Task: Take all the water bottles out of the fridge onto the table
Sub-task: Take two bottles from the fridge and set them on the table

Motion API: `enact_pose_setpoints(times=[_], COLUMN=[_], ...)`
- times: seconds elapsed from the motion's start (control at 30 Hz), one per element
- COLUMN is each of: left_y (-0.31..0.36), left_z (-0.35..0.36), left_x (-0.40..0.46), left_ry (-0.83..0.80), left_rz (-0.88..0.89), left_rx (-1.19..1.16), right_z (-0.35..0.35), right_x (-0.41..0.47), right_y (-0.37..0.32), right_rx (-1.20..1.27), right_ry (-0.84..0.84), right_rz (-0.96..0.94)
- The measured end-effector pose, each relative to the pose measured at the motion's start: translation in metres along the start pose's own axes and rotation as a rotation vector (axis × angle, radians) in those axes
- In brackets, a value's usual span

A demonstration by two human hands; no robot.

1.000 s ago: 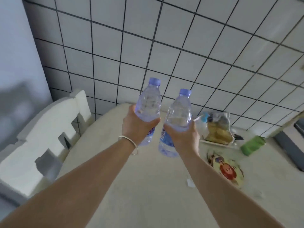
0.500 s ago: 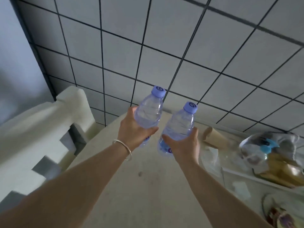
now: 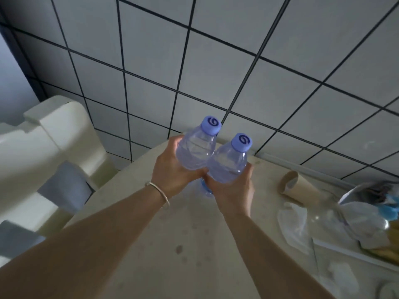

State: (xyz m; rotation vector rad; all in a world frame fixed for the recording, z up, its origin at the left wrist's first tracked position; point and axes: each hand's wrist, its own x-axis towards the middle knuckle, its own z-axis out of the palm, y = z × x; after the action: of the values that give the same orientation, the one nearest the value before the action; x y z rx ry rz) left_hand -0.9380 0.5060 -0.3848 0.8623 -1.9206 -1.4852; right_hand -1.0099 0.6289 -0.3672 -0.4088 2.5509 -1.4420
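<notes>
We are seeing two clear glossy plastic bottles (image 3: 197, 151) with matt lilac caps (image 3: 211, 125), a thin metal bangle (image 3: 158, 194), a matt speckled tabletop (image 3: 172, 244), glazed wall tiles (image 3: 216, 72), a brown cardboard tube (image 3: 296, 187) at right.

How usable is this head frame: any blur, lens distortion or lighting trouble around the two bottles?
Head view: dim, flat light, no glare; both bottles and hands fairly sharp; clutter at the right edge smeared; wide-angle lens bends the wall tile lines.
</notes>
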Motion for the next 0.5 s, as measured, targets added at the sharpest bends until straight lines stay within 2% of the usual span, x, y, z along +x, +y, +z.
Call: enact_pose_setpoints(times=[0.27,0.37,0.43,0.5], left_y=[-0.026,-0.009,0.003,0.012], left_z=[0.007,-0.001,-0.002,-0.004], left_x=[0.011,0.001,-0.005,-0.014], left_ry=[-0.034,0.001,-0.07,-0.088], left_rz=[-0.056,-0.049,-0.012,0.031], left_rx=[0.057,0.013,-0.04,0.016], right_z=[0.0,0.002,-0.002,-0.013], right_x=[0.001,0.0,-0.007,-0.016], right_y=[0.001,0.002,0.0,-0.008], right_rx=[-0.016,-0.011,-0.03,-0.079], right_ry=[-0.01,-0.054,-0.071,-0.111], right_rz=[-0.022,0.01,0.025,0.024])
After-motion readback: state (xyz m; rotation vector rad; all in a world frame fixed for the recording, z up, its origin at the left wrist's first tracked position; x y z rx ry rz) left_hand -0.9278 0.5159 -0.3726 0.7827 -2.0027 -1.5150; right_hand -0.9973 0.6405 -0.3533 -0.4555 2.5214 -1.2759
